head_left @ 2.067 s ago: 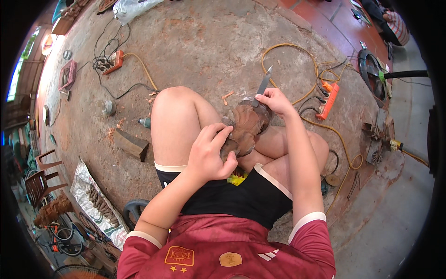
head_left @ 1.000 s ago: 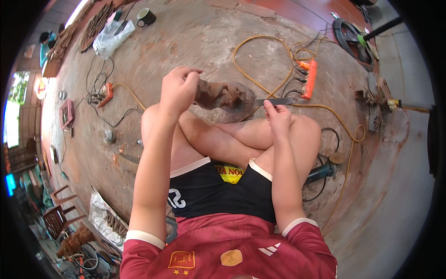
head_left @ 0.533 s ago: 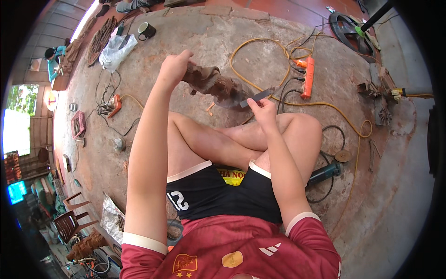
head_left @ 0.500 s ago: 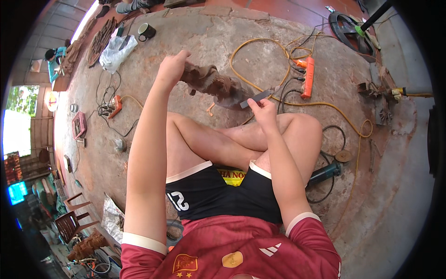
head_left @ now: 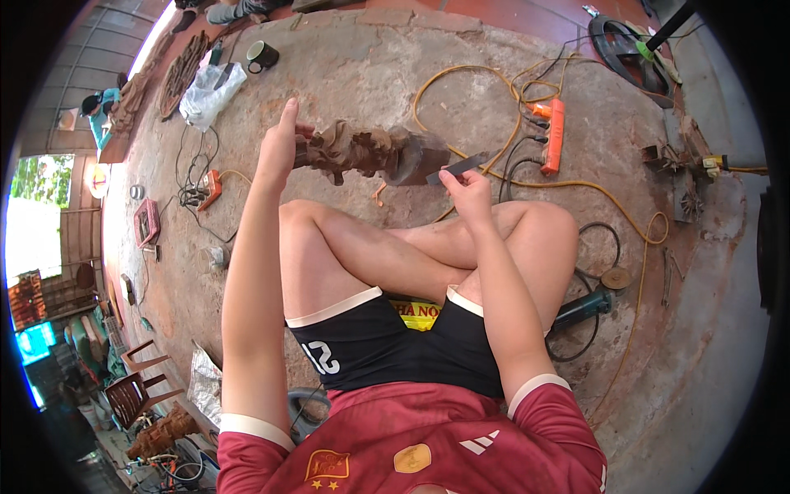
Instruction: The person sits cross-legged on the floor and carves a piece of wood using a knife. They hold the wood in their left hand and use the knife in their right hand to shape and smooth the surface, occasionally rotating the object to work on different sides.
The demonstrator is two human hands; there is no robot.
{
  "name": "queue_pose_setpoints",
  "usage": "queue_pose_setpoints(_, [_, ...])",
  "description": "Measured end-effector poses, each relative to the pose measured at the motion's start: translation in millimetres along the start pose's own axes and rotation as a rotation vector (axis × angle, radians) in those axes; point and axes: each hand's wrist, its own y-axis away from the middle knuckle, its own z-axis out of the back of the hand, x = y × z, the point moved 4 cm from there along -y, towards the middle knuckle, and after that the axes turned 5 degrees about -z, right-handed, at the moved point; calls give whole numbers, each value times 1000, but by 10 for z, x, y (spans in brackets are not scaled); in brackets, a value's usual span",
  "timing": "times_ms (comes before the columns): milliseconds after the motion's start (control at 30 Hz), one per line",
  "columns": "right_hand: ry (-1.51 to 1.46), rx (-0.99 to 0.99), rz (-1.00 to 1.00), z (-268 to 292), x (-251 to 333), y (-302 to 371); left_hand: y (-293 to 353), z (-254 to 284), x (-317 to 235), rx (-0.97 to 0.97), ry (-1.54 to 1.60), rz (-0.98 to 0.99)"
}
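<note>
I sit cross-legged on a concrete floor. My left hand (head_left: pixel 280 148) reaches forward, fingers stretched, and presses against the left end of a brown carved wooden figure (head_left: pixel 362 152) held up sideways above my knees. My right hand (head_left: pixel 467 188) is closed on a thin flat metal blade (head_left: pixel 457 167), a scraper or file, whose tip lies against the right end of the carving near its round base (head_left: pixel 415 160).
An orange power strip (head_left: pixel 555 136) with a yellow cable (head_left: pixel 461 78) lies ahead to the right. A power tool (head_left: pixel 580 309) rests by my right knee. A white plastic bag (head_left: pixel 210 90), a dark mug (head_left: pixel 263 56) and another orange socket (head_left: pixel 211 189) lie to the left.
The carving went from my lap to arm's length out in front and turned sideways. My left hand slid to its left end. My right hand kept the blade by its base.
</note>
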Motion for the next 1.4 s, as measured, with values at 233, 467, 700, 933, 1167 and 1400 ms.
queue_pose_setpoints(233, [8,-39,-3,88,-100,-45,340,-416,-229,65,-39,-635])
queue_pose_setpoints(467, [36,-69,-46,106,-77,-73,226,-639,-309,-190,286,-610])
queue_pose_setpoints(700, [104,-89,-11,298,-100,-126,467,-788,-382,-118,262,-643])
queue_pose_setpoints(933, [170,-62,-57,272,61,-21,-9,-364,-232,291,463,-415])
queue_pose_setpoints(1167, [264,-22,-69,143,66,-19,-787,203,332,177,723,-392])
queue_pose_setpoints(1400, [384,76,-115,-11,96,-8,-982,645,1217,-44,955,-271])
